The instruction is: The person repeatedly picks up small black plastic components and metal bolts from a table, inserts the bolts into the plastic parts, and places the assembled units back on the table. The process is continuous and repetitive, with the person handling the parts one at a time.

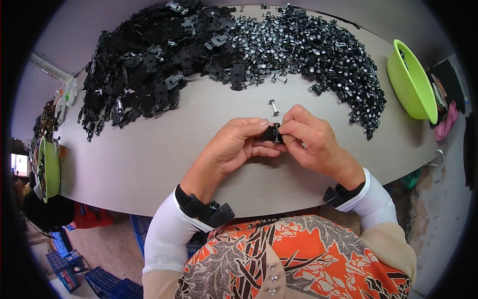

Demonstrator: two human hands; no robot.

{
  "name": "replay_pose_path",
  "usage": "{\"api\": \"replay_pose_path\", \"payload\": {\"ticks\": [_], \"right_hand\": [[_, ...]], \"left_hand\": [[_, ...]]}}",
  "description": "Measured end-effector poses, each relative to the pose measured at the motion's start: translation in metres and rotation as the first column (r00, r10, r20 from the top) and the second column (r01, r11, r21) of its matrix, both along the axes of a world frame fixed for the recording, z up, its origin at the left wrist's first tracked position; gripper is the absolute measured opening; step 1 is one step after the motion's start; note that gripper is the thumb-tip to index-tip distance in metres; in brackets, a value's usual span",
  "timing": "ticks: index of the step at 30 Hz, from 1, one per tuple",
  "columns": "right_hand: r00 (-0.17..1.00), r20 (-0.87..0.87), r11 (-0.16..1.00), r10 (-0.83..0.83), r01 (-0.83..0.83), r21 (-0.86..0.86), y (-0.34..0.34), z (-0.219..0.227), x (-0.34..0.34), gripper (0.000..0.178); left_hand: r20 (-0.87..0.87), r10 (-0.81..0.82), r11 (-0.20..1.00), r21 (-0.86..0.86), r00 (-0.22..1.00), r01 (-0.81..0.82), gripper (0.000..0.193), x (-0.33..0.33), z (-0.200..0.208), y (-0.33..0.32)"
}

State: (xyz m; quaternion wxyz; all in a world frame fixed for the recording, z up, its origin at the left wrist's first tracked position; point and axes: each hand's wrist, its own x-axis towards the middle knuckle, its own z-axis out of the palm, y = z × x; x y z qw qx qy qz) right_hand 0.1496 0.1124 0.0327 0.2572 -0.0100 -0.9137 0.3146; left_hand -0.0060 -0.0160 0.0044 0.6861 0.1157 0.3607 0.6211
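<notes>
1. The left hand (236, 143), in the middle of the frame, is partly closed: its thumb lies above and its fingers below a small black plate (268, 133), pinching it between them.
2. The right hand (314, 141), just right of it, is curled, thumb and forefinger drawn together on a wheel pair (277, 131) set against the black plate.
3. That wheel pair sits at the centre of the frame, its long axis running nearly up and down, one wheel toward the top edge and the other toward the bottom. The fingers hide much of the plate, so its direction cannot be told.
4. Just above the hands, a loose axle (274, 107) lies on the worktop (119, 169), slanting slightly from upper left to lower right.
5. A heap of black plates (144, 79) fills the upper left; touching it, a heap of wheel pairs (318, 50) curves through the upper right.
6. A green bowl (416, 87) tilts at the upper right edge.
</notes>
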Motion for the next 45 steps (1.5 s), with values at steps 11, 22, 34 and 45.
{"api": "replay_pose_path", "payload": {"ticks": [11,22,34,45], "right_hand": [[0.992,0.106,0.99,0.06,-0.073,0.118,-0.005,0.008,0.003,0.013],[0.997,0.072,0.99,-0.003,-0.007,0.139,-0.017,0.004,0.002,0.014],[0.989,-0.049,0.986,0.142,-0.146,-0.084,-0.025,0.004,-0.002,0.04],[0.95,0.015,0.946,-0.312,0.309,0.102,0.089,-0.008,0.012,0.023]], "left_hand": [[-0.081,-0.022,0.999,0.03,0.996,0.025,0.022,0.008,0.003,-0.001],[-0.286,0.049,0.999,0.033,0.957,-0.041,0.022,0.017,0.009,-0.004],[-0.435,0.08,0.996,-0.009,0.897,-0.093,0.017,0.021,0.016,-0.022],[-0.65,0.141,0.93,-0.173,0.747,-0.325,0.023,0.014,0.055,-0.216]]}}
